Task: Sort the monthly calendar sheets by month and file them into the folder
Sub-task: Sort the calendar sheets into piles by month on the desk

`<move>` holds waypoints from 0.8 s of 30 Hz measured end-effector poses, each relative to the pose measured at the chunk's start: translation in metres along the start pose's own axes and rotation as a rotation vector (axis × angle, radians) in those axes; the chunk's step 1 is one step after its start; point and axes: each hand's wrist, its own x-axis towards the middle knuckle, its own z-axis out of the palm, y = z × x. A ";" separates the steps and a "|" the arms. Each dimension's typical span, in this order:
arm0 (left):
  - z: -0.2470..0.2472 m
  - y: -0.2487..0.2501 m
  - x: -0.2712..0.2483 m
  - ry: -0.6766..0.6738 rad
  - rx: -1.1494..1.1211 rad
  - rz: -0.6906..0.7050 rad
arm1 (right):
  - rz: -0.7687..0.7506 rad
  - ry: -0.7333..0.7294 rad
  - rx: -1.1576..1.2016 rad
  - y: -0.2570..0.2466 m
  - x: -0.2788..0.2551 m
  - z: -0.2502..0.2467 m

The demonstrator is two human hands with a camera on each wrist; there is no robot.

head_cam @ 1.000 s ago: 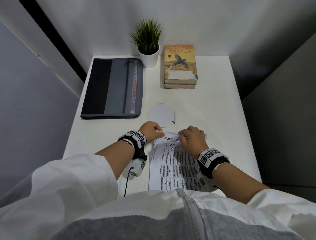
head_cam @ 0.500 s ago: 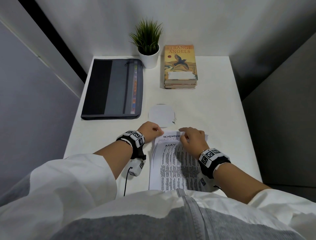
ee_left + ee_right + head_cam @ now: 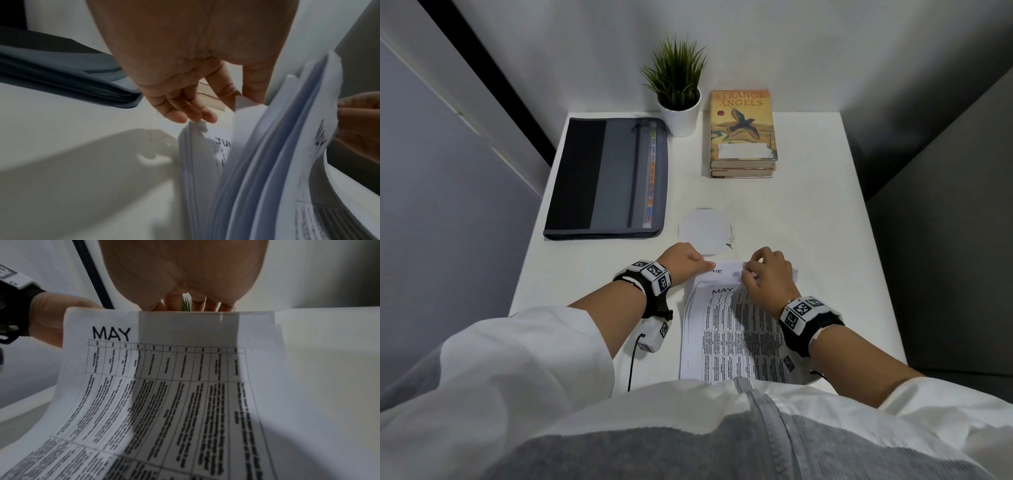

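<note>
We're bent over the stack of calendar sheets (image 3: 729, 329), which lies at the near edge of the white table (image 3: 808, 222) with its long axis running away from us, titles at the far end. Our right hand (image 3: 767, 274) sits right on that far end, fingers curled over the top edges, peeling the upper sheets back toward us; the MAY sheet (image 3: 164, 386) is the top one it holds, bowed upward. Beneath the lifted bundle we can read part of a title, JUN-something in the left wrist view, so we judge the JUNE sheet (image 3: 221, 146) is the one exposed. Our left hand (image 3: 685, 262) is just left of the stack's far left corner, fingers (image 3: 185, 113) loosely bent with the tips at the edge of the lower sheets, and the thumb and forefinger seem to nip a raised corner, though we cannot be sure how firm that hold is. Here's what the next move turns on: the zippered folder (image 3: 606, 178) lies well away at the far left, closed, coloured tabs along its right side, long axis parallel to the stack. The left hand is plainly nearer it; the right would have to cross over. The sorting looks still unfinished, nothing filed yet.
</note>
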 end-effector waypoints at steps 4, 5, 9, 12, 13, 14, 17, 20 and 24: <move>0.000 0.000 0.000 0.130 0.087 0.010 | 0.055 -0.079 0.072 -0.004 0.003 -0.001; 0.001 -0.002 0.001 0.146 0.088 0.003 | 0.076 -0.081 0.102 -0.006 0.004 -0.002; 0.001 -0.003 0.001 0.161 0.147 0.012 | 0.092 -0.086 0.135 -0.006 0.003 0.000; 0.001 -0.003 0.001 0.161 0.127 0.034 | 0.067 -0.113 0.108 -0.006 0.003 0.003; 0.001 -0.004 0.000 0.157 0.090 0.042 | 0.055 -0.110 0.091 -0.006 0.003 0.003; 0.002 -0.004 0.000 0.149 0.055 0.048 | 0.042 -0.104 0.070 -0.005 0.004 0.004; 0.003 -0.004 0.000 0.130 0.007 0.043 | 0.004 -0.090 0.000 -0.003 0.003 0.006; 0.004 -0.004 0.001 0.134 -0.015 0.039 | 0.004 -0.074 -0.008 -0.001 0.002 0.008; 0.008 -0.002 0.001 0.137 -0.053 0.030 | 0.005 -0.053 0.021 -0.002 0.000 0.008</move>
